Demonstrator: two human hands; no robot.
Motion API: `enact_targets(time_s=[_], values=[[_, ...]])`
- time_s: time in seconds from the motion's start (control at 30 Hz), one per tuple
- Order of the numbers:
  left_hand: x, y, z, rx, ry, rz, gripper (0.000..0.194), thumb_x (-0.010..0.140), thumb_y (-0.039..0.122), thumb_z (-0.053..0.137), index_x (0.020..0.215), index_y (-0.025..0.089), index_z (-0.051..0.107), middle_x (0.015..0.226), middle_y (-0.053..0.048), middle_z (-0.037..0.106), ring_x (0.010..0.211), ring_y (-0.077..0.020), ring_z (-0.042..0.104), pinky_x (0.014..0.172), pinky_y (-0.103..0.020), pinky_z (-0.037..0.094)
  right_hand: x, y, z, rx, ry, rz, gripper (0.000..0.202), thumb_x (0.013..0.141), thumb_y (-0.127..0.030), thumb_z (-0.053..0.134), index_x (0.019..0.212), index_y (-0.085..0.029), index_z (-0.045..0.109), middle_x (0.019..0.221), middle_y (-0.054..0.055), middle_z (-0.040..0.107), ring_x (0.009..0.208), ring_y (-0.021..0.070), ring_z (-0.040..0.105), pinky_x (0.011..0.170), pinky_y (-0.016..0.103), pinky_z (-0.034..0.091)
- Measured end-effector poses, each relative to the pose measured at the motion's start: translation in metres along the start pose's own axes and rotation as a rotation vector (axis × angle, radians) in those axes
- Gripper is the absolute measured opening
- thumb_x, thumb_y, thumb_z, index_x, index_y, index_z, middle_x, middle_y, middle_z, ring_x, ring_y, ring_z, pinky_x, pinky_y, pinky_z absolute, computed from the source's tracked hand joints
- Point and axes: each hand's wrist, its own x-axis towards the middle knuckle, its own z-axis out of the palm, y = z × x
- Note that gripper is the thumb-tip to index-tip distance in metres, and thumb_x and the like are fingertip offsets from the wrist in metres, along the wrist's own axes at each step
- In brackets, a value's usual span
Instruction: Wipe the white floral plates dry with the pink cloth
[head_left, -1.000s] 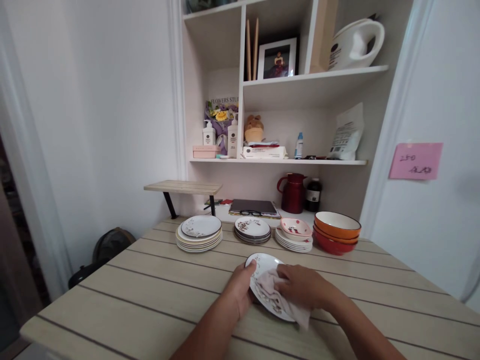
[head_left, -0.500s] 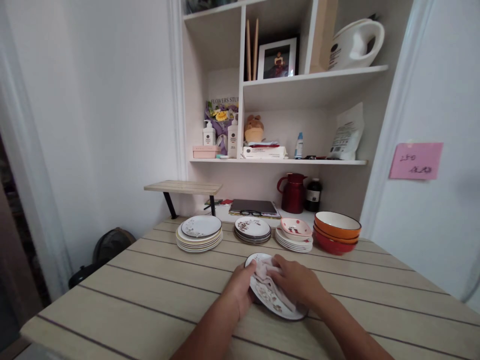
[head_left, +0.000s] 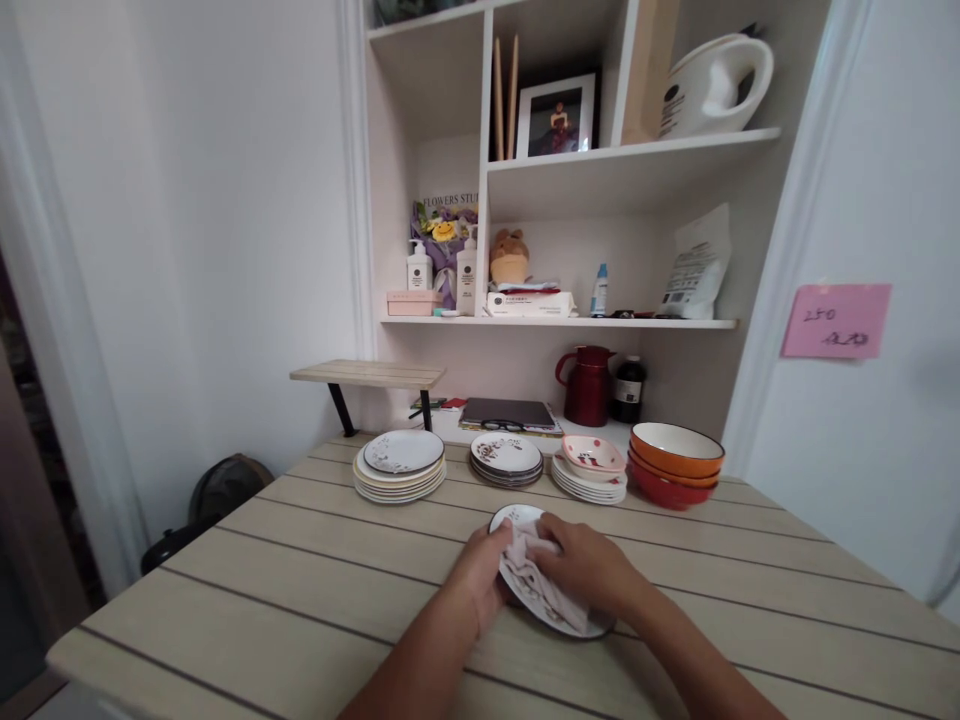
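Note:
A white plate (head_left: 521, 514) with a dark rim and a floral print is tilted above the front middle of the table. Gripping its left edge is my left hand (head_left: 480, 572), thumb on the upper face and fingers hidden beneath. My right hand (head_left: 589, 565) is closed on a pale pink cloth (head_left: 536, 580) and presses it against the plate's face. The cloth covers much of the print.
Behind my hands stand a stack of large plates (head_left: 400, 490), dark-rimmed plates (head_left: 506, 455), small plates with a pink bowl (head_left: 592, 455), and orange and red bowls (head_left: 675, 470). Farther back are a red jug (head_left: 587, 390), a laptop (head_left: 506, 413) and a small raised shelf (head_left: 367, 374).
My right hand has shifted slightly left over the plate with the cloth, which now covers more of the printed flowers. My left hand keeps its grip on the edge.

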Motion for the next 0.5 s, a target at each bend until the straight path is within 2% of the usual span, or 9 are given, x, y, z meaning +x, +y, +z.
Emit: enact_targets(time_s=[0.17, 0.3, 0.5], values=[[0.002, -0.001, -0.001, -0.005, -0.007, -0.009, 0.031, 0.08, 0.032, 0.063, 0.103, 0.011, 0.064, 0.09, -0.014, 0.073, 0.078, -0.0229, 0.069, 0.077, -0.033, 0.05, 0.004, 0.004, 0.002, -0.068, 0.014, 0.055, 0.033, 0.085, -0.045, 0.043, 0.107, -0.025, 0.057, 0.104, 0.009, 0.069, 0.093, 0.0269, 0.062, 0.064, 0.03, 0.033], [0.003, -0.002, -0.002, 0.005, 0.0, -0.023, 0.035, 0.08, 0.034, 0.063, 0.106, 0.011, 0.062, 0.087, -0.015, 0.073, 0.077, -0.0247, 0.069, 0.076, -0.036, 0.051, 0.002, 0.014, -0.005, -0.153, -0.058, 0.096, 0.033, 0.084, -0.044, 0.043, 0.103, -0.023, 0.059, 0.103, 0.011, 0.069, 0.091, 0.0291, 0.063, 0.062, 0.031, 0.033], [0.003, -0.002, -0.002, 0.005, -0.005, -0.003, 0.034, 0.081, 0.032, 0.062, 0.107, 0.01, 0.062, 0.088, -0.015, 0.073, 0.08, -0.0242, 0.069, 0.078, -0.035, 0.05, -0.012, 0.012, -0.015, -0.114, -0.152, -0.117, 0.023, 0.079, -0.039, 0.048, 0.084, -0.022, 0.062, 0.09, 0.008, 0.069, 0.079, 0.0234, 0.061, 0.059, 0.029, 0.029]])
